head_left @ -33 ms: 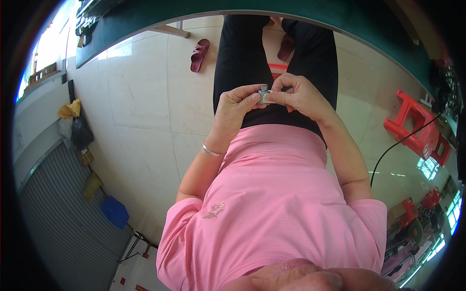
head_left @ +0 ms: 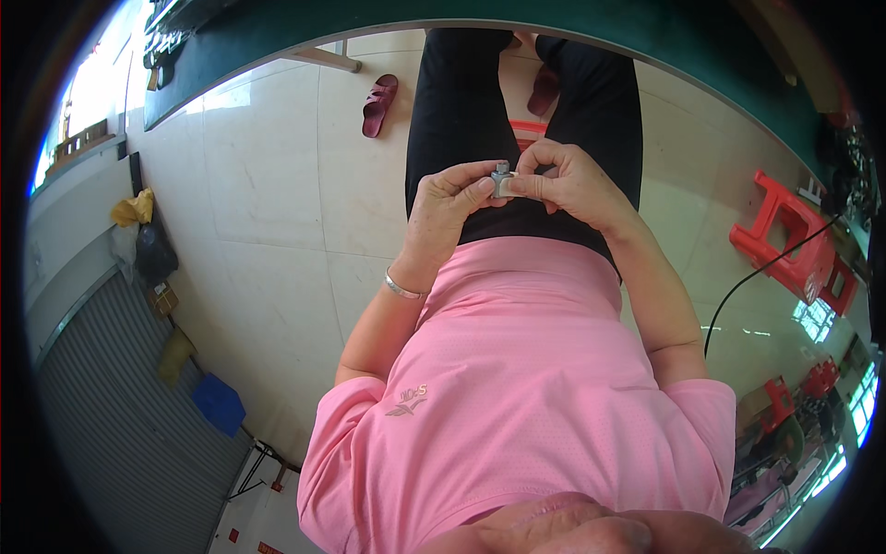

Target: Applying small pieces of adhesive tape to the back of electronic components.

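Note:
Over my lap, my left hand [head_left: 452, 196] pinches a small grey part [head_left: 501, 175] between thumb and fingers. The part is blocky, with a narrower round knob on its far end. From the other side my right hand [head_left: 565, 182] closes thumb and fingertips on its right edge, where a pale patch shows beside the thumb. I cannot make out whether that patch is a separate piece. My fingers hide much of the part.
A dark green tabletop [head_left: 388, 18] with a pale edge crosses beyond my knees. A red plastic stool [head_left: 784, 235] lies at the right near a black cable [head_left: 738, 286]. One dark red slipper [head_left: 379, 105] rests on the tiled floor. Bags [head_left: 155, 254] and a blue item [head_left: 219, 403] line the left wall.

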